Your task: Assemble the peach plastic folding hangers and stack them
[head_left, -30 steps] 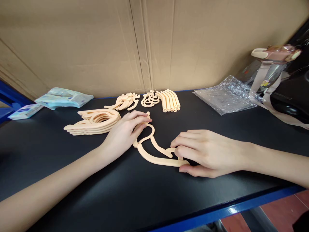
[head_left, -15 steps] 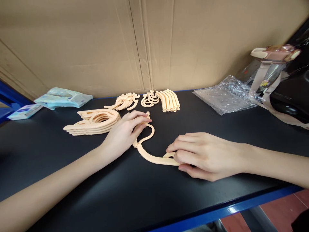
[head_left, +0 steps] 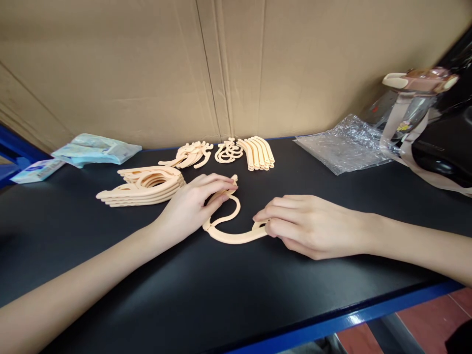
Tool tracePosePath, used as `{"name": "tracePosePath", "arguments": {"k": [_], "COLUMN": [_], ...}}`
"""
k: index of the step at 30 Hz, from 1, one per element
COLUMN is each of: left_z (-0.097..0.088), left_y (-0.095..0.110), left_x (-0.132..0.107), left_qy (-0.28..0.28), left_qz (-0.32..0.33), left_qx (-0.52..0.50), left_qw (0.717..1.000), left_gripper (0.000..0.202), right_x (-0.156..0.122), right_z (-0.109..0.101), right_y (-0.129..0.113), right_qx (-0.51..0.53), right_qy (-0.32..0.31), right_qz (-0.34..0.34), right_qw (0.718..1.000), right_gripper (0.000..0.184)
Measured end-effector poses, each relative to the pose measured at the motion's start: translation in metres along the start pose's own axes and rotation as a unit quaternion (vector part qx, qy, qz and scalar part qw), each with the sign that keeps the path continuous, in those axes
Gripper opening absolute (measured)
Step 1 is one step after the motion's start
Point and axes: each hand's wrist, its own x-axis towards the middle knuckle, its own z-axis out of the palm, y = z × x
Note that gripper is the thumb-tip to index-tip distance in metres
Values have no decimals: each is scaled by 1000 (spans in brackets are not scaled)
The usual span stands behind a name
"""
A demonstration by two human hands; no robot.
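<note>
A peach plastic folding hanger (head_left: 230, 235) lies on the black tabletop (head_left: 221, 295) between my hands. My left hand (head_left: 191, 206) grips its hook end with curled fingers. My right hand (head_left: 309, 223) pinches the other end of the curved arm, fingers closed round it. To the left rests a stack of finished hangers (head_left: 142, 186). Behind lie loose hanger parts (head_left: 190, 155), small hooks (head_left: 227, 151) and a row of curved arms (head_left: 258, 152).
A cardboard wall (head_left: 221, 69) backs the table. Blue-white packets (head_left: 96, 150) lie at the far left. A clear plastic bag (head_left: 342, 142) and a bottle with a pink lid (head_left: 413, 103) are at the right, beside a black bag. The blue table edge (head_left: 350, 319) runs along the front.
The hanger's arms have folded together into one curved shape. My right hand has moved left and further from me with its end; my left hand has shifted slightly along the hook.
</note>
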Motion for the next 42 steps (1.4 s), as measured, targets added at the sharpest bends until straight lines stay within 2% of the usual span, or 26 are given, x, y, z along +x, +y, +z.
{"name": "tracePosePath", "arguments": {"k": [4,15,26,31,36,42], "left_z": [1,1,1,1,-3,-1], "left_y": [0,5,8,9,8,6], "left_x": [-2,-2,-2,-3,-1,-2], "left_qy": [-15,-45,-37,-37,-47,-46], "left_qz": [30,61,98,91,97,103], "left_qx": [-11,-45,-55,-48,-52,-52], "left_qw": [999,996,993,994,993,992], "left_gripper": [23,17,14,18,30,26], "right_x": [0,-1,-2,-2,-2,-1], "right_z": [3,7,10,10,8,8], "right_y": [6,10,14,13,13,16], "right_qx": [-2,-45,-55,-57,-60,-66], "right_qy": [4,23,29,28,34,40], "right_qz": [7,56,62,63,68,87], "right_qw": [1000,997,996,996,995,993], "right_gripper": [18,21,21,21,25,26]}}
